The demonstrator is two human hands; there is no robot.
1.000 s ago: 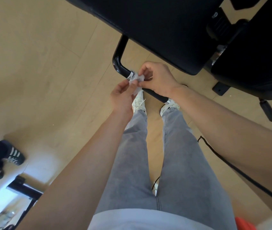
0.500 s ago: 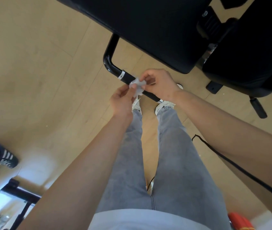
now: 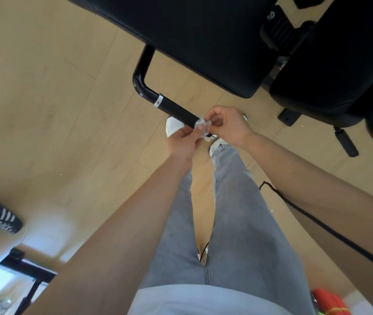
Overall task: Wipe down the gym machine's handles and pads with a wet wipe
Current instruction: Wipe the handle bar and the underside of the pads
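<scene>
left hand [image 3: 183, 142]: forearm extended forward, fingers curled, thumb and fingertips pinching wet wipe [image 3: 202, 126]. right hand [image 3: 228, 125]: fingers curled, pinching same wipe from opposite side. wipe: between both hands, against handle grip [image 3: 177, 109], at its near end. change: wipe now further along grip from silver collar [image 3: 158, 101].

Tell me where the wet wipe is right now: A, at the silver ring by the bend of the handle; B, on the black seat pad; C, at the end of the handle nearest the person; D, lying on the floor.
C: the wet wipe is bunched against the near end of the black handle, well away from the silver ring.
</scene>
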